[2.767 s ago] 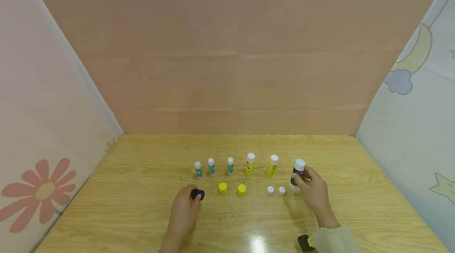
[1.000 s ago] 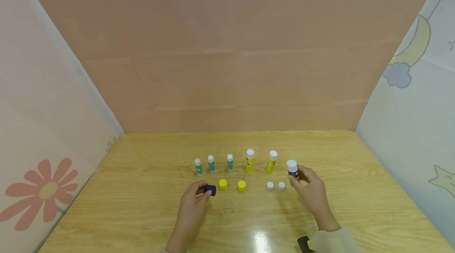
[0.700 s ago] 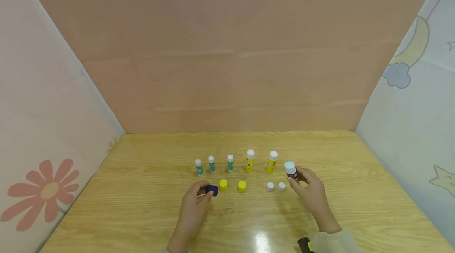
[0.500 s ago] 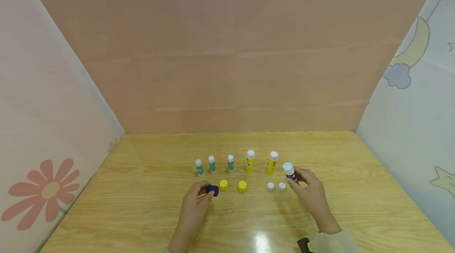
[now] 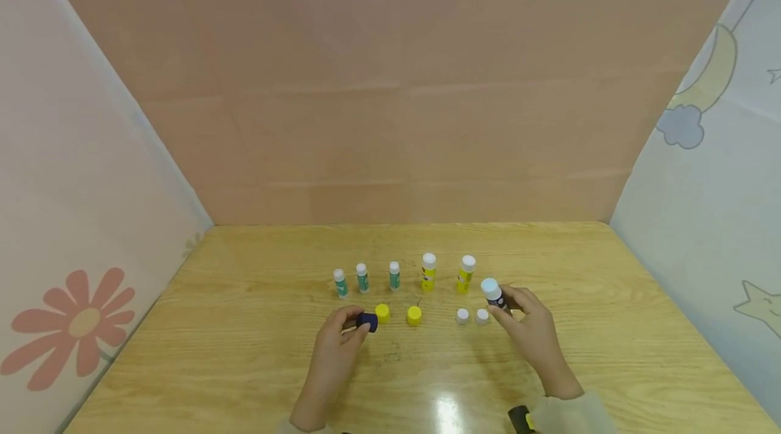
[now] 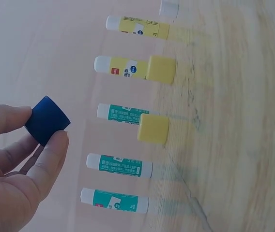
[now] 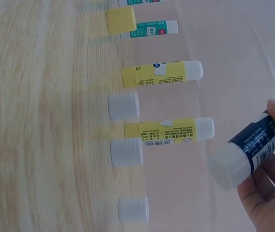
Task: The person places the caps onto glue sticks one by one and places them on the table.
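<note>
My left hand (image 5: 334, 347) pinches a dark blue cap (image 6: 47, 121) between thumb and fingers, just above the table. My right hand (image 5: 533, 332) grips a dark blue-labelled glue stick (image 7: 256, 145), tilted and off the table; its pale end (image 5: 491, 288) leans leftward in the head view. The cap and this stick are well apart. Behind my hands stands a row of upright glue sticks: three green-labelled ones, the leftmost green glue stick (image 5: 341, 283) among them, and two yellow ones, including a yellow glue stick (image 5: 429, 272).
Two yellow caps, one a yellow cap (image 5: 414, 316), sit in front of the row. White caps (image 5: 462, 316) stand farther right; the right wrist view shows another white cap (image 7: 133, 209). A dark object (image 5: 521, 419) lies by my right sleeve on the wooden table (image 5: 244, 366).
My left hand has moved right with the blue cap, closer to the yellow caps. My right hand has shifted slightly left, and the glue stick in it has tilted left.
</note>
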Available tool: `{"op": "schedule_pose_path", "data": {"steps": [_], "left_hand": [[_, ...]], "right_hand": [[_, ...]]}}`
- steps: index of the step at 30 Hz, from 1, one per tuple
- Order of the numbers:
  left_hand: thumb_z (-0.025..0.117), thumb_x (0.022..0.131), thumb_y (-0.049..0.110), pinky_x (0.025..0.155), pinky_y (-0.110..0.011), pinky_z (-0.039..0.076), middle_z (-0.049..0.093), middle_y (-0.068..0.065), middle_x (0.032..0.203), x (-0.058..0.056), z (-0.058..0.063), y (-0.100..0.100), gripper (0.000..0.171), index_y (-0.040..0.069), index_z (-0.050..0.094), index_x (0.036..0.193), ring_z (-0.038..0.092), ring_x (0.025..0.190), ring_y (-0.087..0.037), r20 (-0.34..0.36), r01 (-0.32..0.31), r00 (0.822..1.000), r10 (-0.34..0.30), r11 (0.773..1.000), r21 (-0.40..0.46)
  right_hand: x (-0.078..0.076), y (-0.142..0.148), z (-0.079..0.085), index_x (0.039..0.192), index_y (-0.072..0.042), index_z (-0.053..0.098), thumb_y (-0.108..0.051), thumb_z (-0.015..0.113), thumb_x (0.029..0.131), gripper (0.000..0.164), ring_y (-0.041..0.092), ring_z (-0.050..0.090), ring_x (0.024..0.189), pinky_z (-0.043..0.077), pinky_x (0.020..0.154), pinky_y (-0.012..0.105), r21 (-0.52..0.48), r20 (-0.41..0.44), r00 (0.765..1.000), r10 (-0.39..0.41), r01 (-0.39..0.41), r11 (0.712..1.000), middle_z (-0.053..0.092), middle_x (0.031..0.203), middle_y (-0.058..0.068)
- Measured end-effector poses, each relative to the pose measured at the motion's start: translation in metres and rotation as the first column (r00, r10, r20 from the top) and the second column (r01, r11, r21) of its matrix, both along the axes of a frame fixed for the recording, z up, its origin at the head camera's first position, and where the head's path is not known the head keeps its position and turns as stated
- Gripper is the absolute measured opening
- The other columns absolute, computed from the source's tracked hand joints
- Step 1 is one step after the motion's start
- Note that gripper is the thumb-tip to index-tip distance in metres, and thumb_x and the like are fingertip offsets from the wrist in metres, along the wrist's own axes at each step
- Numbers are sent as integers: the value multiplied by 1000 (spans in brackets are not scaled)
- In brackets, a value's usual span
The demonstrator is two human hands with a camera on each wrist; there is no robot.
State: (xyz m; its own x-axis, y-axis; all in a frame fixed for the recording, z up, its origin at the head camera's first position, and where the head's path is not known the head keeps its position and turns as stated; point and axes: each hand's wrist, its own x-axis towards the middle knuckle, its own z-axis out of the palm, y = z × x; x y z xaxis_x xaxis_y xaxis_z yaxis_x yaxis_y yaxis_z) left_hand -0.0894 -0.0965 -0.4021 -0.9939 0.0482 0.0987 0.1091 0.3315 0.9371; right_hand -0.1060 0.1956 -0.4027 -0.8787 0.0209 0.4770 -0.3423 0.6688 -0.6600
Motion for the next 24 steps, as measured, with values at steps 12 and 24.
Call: {"op": "schedule_pose_path", "data": {"steps": [12,24], "left_hand": [[53,85,10,74,-23,46,47,-15,107,1,3,1,31,-4,47,112,51,96,-26,24,17,1000,-18,997,73],[55,84,8,73,-22,46,48,-14,106,1,0,3,31,-5,48,111,52,95,-25,25,-3,1000,0,997,83]], "right_hand": [[0,-7,0,99,2,59,-2,70,69,33,11,51,77,47,66,39,-9,8,999,36,-36,999,56,89,4],[1,-13,0,98,0,60,-1,70,68,32,10,52,77,47,66,38,0,-3,999,52,-52,999,56,88,1]]}}
